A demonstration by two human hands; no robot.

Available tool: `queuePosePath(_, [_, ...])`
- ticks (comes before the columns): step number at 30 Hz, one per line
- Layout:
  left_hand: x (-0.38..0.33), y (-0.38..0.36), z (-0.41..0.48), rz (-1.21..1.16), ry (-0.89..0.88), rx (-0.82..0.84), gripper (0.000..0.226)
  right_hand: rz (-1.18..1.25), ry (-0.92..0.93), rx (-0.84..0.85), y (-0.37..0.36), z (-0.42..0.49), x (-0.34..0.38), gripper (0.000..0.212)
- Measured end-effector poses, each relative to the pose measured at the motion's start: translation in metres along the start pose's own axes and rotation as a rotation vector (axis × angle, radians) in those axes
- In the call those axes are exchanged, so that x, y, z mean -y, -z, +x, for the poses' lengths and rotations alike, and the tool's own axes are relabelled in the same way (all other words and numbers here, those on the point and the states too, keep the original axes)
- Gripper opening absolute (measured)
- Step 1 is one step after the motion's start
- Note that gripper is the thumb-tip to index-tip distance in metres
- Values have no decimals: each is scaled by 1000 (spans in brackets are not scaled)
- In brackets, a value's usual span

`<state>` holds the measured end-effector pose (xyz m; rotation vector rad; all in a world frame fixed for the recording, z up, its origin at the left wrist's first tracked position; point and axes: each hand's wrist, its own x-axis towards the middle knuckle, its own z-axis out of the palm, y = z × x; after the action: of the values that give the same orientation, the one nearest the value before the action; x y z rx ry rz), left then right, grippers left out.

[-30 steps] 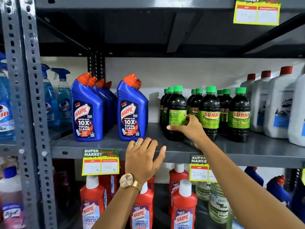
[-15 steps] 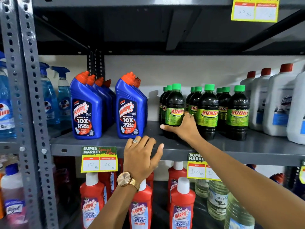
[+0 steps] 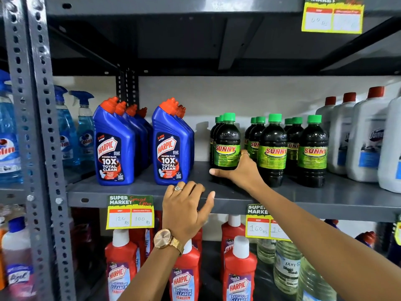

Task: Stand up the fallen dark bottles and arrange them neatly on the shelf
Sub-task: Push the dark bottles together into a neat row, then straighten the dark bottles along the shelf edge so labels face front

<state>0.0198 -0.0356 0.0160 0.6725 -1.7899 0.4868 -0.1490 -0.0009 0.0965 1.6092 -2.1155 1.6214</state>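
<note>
Right hand (image 3: 240, 173) is wrapped round the lower body of the front-left Sunny bottle (image 3: 226, 148): thumb across the front below the label, fingers (image 3: 244, 153) curled round the bottle's right side, in the gap to the next front bottle (image 3: 273, 148). Grip closed on it. Bottle is upright on the grey shelf (image 3: 325, 198), near the front edge.

Left hand (image 3: 186, 210) holds nothing; fingers loosely spread, tips resting on the shelf lip just below and left of the gripped bottle, likely bracing.

All dark green-capped bottles I can see stand upright in three front-to-back files; no fallen one visible. Looks like final alignment, label now facing out.

Handling guess: full of dark liquid, so moderately heavy with a low centre; rigid plastic, smooth and a bit slick, glossy label more so. Low grip below the label is right for sliding or twisting on the base. Taking it by the green cap (image 3: 229, 116) would give leverage to tip it into the neighbours just beside the fingers. Blue Harpic bottles (image 3: 171, 148) sit well clear, left of the thumb.
</note>
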Motion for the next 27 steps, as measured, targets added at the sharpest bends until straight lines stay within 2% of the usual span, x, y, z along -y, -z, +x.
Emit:
queuePosePath(7, [-1,-1,0,-21,5,-4,36,-69,-18,10,-1,1,-1,87])
queuePosePath(13, [-4,7,12,-36,78,57,36,-9,-63,31,1,2,-3,77])
queuePosePath(15, [-7,13,25,-14,96,128,36,4,-63,37,1,1,-1,78])
queuePosePath(17, [-10,16,41,-20,154,285,33,23,-81,66,4,-1,0,78])
queuePosePath(19, [-10,15,54,-119,234,396,29,19,-106,145,13,-7,1,79])
queuePosePath(20, [-11,13,60,-189,273,456,33,-8,-104,179,20,-11,1,80])
queuePosePath(22, [-14,9,70,-305,324,598,55,-103,-80,172,39,-20,-3,77])
queuePosePath(25, [-23,-5,82,-387,349,742,81,-181,-92,-19,79,-37,-19,47])
queuePosePath(27, [-26,-18,89,-446,394,793,93,-233,-124,-137,99,-42,-32,50])
